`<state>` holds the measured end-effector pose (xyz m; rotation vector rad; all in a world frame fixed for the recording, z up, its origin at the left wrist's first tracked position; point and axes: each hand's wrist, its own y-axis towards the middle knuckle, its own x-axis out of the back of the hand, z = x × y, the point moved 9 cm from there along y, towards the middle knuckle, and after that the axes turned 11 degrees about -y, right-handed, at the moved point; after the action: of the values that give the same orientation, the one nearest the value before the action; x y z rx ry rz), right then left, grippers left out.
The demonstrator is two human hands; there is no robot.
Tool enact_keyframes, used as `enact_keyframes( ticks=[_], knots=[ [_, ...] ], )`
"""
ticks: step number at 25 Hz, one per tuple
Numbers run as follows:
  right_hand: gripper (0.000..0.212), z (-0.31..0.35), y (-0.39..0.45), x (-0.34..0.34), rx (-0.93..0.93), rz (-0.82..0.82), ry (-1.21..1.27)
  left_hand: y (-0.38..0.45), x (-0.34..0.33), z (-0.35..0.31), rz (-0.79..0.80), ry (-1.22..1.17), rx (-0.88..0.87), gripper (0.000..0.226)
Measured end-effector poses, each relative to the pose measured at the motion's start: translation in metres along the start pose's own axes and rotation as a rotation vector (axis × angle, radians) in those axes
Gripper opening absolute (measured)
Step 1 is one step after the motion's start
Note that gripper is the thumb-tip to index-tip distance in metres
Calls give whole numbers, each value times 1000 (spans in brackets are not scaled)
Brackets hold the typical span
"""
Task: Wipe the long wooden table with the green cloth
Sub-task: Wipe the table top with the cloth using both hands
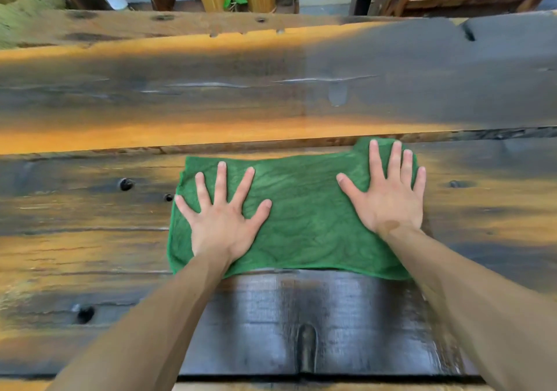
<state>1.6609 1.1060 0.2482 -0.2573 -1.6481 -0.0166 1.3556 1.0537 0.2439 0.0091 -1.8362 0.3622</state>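
Now mid-wipe: my left hand (221, 225) and right hand (388, 198), fingers spread flat, press green cloth (304, 210) onto tabletop (90, 240), spreading pressure; dark wet band nearer me.

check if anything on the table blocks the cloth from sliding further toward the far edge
Nothing visible does. Both hands, left and right, press flat on the green cloth, and the wooden table beyond it shows only bare planks, knots and a seam.

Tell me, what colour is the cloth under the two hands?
The cloth is plain dark green, without pattern; the head view shows it best.
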Motion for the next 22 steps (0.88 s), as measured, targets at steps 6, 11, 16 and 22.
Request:
enact_keyframes(
  ticks=[6,11,16,22],
  knots=[
    [97,18,125,23,-22,-8,47,124,24,-36,-9,46,-71,72],
    [97,27,234,37,-80,-22,46,251,44,-75,-39,4,-77,74],
    [99,33,354,52,-146,-13,48,370,63,-117,-50,-16,-93,76],
    [96,32,433,67,-195,-87,82,455,76,-149,-96,-9,-143,82]
  ],
)
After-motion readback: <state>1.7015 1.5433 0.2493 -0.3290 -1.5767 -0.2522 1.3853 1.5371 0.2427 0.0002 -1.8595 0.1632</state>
